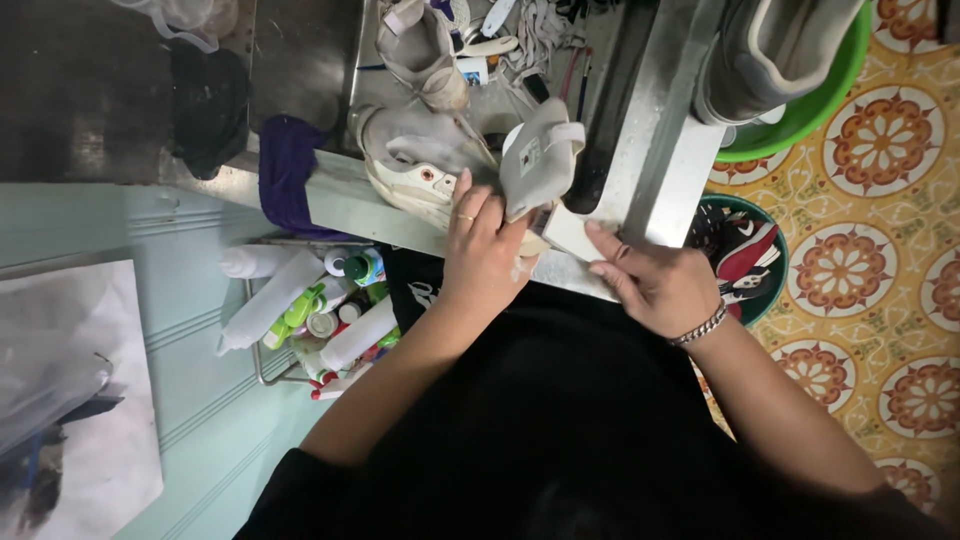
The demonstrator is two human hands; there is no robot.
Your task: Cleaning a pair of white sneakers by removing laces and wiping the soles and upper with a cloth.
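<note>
White sneaker (410,165): lies on its side on the metal worktop (640,190), at the near edge, centre of the scene; its tongue (538,160) is pulled up and folded to the right.
Left hand (482,250): closed on the sneaker at the base of the tongue, thumb and fingers clamped on the fabric; a ring sits on one finger.
Right hand (655,285): just right of the sneaker, fingers extended and pressed flat on a white pad (575,235) at the worktop's near edge; whether the thumb grips the pad cannot be told. A metal bracelet (700,327) circles the wrist.
Second pale shoe (425,50): upright, far side of the sneaker, among small tools and laces.
Purple cloth (288,170): draped over the worktop's edge, left of the sneaker.
Black cloth (207,105): far left on the worktop.
Wire rack (262,365) of bottles: below the worktop, near left, against a pale green wall.
Green basin (815,105): far right, holding a grey shoe (765,50).
Dark basin (770,290): right, on patterned floor tiles (890,250), holding a red and black shoe (740,255).
</note>
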